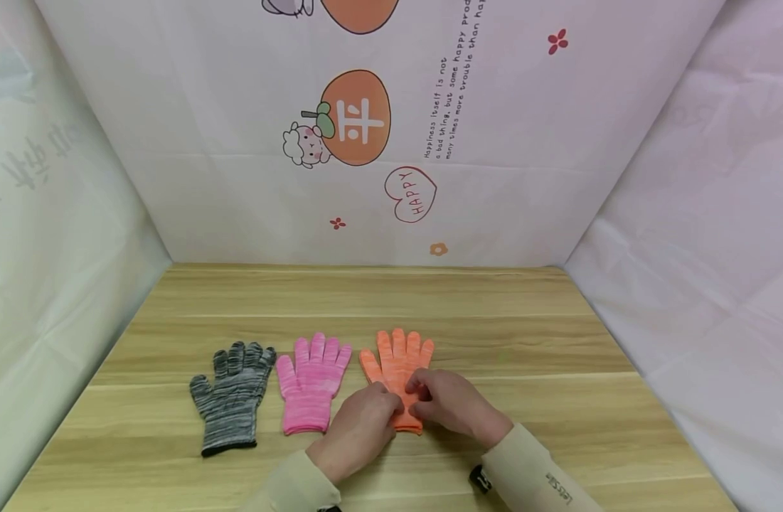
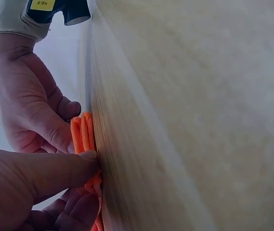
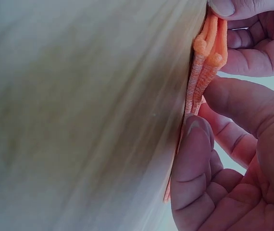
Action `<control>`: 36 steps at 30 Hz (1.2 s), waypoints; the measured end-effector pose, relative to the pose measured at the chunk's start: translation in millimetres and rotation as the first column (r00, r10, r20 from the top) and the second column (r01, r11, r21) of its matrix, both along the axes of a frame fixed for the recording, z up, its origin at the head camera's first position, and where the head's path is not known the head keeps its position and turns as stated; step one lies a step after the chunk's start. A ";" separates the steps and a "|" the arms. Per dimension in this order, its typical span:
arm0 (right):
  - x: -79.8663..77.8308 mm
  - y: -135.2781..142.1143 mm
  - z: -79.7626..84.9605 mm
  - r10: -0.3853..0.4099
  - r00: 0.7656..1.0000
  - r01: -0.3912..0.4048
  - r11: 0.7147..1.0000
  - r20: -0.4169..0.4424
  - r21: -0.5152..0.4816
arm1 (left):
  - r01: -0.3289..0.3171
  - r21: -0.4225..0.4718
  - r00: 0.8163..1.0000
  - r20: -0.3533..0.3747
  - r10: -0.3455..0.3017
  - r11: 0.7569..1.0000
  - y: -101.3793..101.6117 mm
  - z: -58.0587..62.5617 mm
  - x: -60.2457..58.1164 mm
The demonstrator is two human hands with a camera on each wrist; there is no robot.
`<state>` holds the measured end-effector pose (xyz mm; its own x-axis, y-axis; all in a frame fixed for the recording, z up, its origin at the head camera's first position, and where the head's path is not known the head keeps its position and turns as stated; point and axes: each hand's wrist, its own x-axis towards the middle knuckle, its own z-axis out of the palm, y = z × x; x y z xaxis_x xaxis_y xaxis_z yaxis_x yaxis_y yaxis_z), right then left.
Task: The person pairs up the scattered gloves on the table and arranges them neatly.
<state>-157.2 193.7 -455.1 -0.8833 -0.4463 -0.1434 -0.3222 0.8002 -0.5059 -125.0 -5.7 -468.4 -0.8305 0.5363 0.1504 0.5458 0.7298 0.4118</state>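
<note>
In the head view an orange knit glove (image 1: 400, 366) lies on the table, fingers away from me. My left hand (image 1: 360, 428) pinches its left edge near the cuff; the thumb lies along the stacked orange layers (image 2: 82, 132) in the left wrist view. On the other side is my right hand (image 1: 454, 402), its bent fingers and thumb apart, their tips right at the glove's edge (image 3: 202, 79) in the right wrist view. A pink glove (image 1: 312, 387) and a grey-black glove (image 1: 231, 402) lie flat to the left, cuffs toward me.
The wood-grain table (image 1: 513, 313) is bounded by a white printed cloth (image 1: 237, 142) at the back and white cloth at both sides. A small black device (image 1: 479, 478) sits at the right cuff, and sleeves reach in from the front edge.
</note>
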 end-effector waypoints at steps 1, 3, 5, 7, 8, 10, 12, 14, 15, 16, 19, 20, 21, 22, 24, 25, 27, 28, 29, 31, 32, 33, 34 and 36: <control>0.2 -0.2 0.4 0.002 1.000 -0.002 1.000 -0.005 0.006 | 0.001 0.002 1.000 0.003 -0.001 1.000 -0.1 0.2 -0.3; 1.2 -0.9 1.8 0.004 1.000 -0.004 1.000 -0.013 0.015 | 0.004 -0.002 1.000 0.013 -0.004 1.000 -0.1 0.9 -0.5; 3.0 -2.3 3.5 0.010 1.000 -0.010 1.000 -0.023 0.007 | 0.004 -0.007 1.000 0.018 -0.004 1.000 -0.3 1.2 -0.6; 5.1 -4.3 4.6 0.017 0.999 -0.017 1.000 -0.027 -0.013 | 0.001 -0.007 1.000 0.019 -0.001 1.000 -0.6 1.3 -0.7; 6.2 -5.5 5.0 0.021 0.999 -0.022 0.999 -0.029 -0.024 | 0.001 -0.009 1.000 0.020 -0.001 1.000 -0.8 1.3 -0.5; 8.3 -7.7 5.1 0.033 0.999 -0.034 0.999 -0.028 -0.040 | 0.002 -0.005 1.000 0.022 -0.002 1.000 -1.5 1.8 -0.2; 10.0 -9.3 4.1 0.041 0.999 -0.042 0.999 -0.023 -0.035 | 0.009 0.004 1.000 0.028 -0.009 1.000 -2.6 2.8 -0.2; 11.1 -10.2 3.0 0.045 0.999 -0.046 0.999 -0.018 -0.024 | 0.019 0.020 0.999 0.047 -0.020 1.000 -4.5 4.4 -1.3; 11.5 -10.4 2.2 0.046 0.999 -0.046 0.999 -0.016 -0.016 | 0.019 0.029 0.998 0.058 -0.021 0.999 -5.9 5.8 -2.6; 11.6 -10.6 1.6 0.046 0.999 -0.046 0.999 -0.014 -0.010 | 0.013 0.041 0.997 0.071 -0.016 0.999 -7.6 7.2 -4.4; 11.4 -10.8 0.7 0.046 0.999 -0.046 0.999 -0.005 -0.004 | -0.046 0.063 0.993 0.109 0.039 0.997 -15.8 13.4 -15.2; 11.3 -11.0 0.7 0.048 0.999 -0.048 0.999 -0.001 -0.002 | -0.081 0.064 0.990 0.122 0.073 0.995 -19.3 15.8 -20.2; 11.2 -11.1 1.0 0.048 0.999 -0.048 0.999 0.003 0.000 | -0.119 0.059 0.986 0.125 0.111 0.991 -23.1 18.5 -25.7; 10.9 -11.4 1.3 0.047 0.999 -0.047 0.999 0.008 0.002 | -0.152 0.054 0.982 0.121 0.145 0.987 -26.9 20.9 -32.0; 10.6 -11.5 2.5 0.044 0.999 -0.045 0.999 0.015 0.007 | -0.212 0.034 0.972 0.108 0.207 0.977 -34.2 24.8 -45.0; 10.7 -11.6 3.1 0.041 0.999 -0.041 0.999 0.020 0.010 | -0.232 0.022 0.968 0.106 0.229 0.972 -37.3 25.9 -51.3; 10.8 -11.6 4.5 0.035 0.999 -0.036 0.999 0.029 0.013 | -0.254 -0.006 0.962 0.099 0.254 0.967 -42.1 26.5 -62.3; 11.0 -11.7 5.2 0.033 0.999 -0.034 0.999 0.035 0.014 | -0.253 -0.022 0.963 0.091 0.254 0.967 -43.8 25.9 -67.2; 11.3 -11.9 5.8 0.030 0.999 -0.031 0.999 0.042 0.014 | -0.252 -0.037 0.962 0.095 0.255 0.967 -44.8 24.7 -71.4; 11.5 -12.4 6.7 0.026 0.998 -0.027 1.000 0.053 0.014 | -0.237 -0.066 0.966 0.090 0.242 0.969 -45.2 21.9 -78.8; 11.5 -12.6 7.1 0.025 0.998 -0.025 1.000 0.056 0.013 | -0.227 -0.081 0.969 0.084 0.234 0.971 -44.7 20.4 -81.8; 11.5 -12.8 7.2 0.024 0.998 -0.024 1.000 0.058 0.012 | -0.218 -0.096 0.971 0.075 0.225 0.971 -43.7 19.0 -84.7; 11.6 -13.1 7.4 0.021 0.998 -0.022 1.000 0.059 0.011 | -0.211 -0.109 0.973 0.073 0.220 0.971 -42.5 18.0 -87.0; 11.5 -13.2 7.5 0.020 0.998 -0.021 1.000 0.058 0.009 | -0.200 -0.127 0.976 0.066 0.210 0.971 -39.8 16.4 -90.5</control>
<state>-145.7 180.5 -447.6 -0.8641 -0.4626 -0.1984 -0.3091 0.7988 -0.5161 -215.5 -45.4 -452.0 -0.9313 0.3633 0.0260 0.3488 0.8690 0.3509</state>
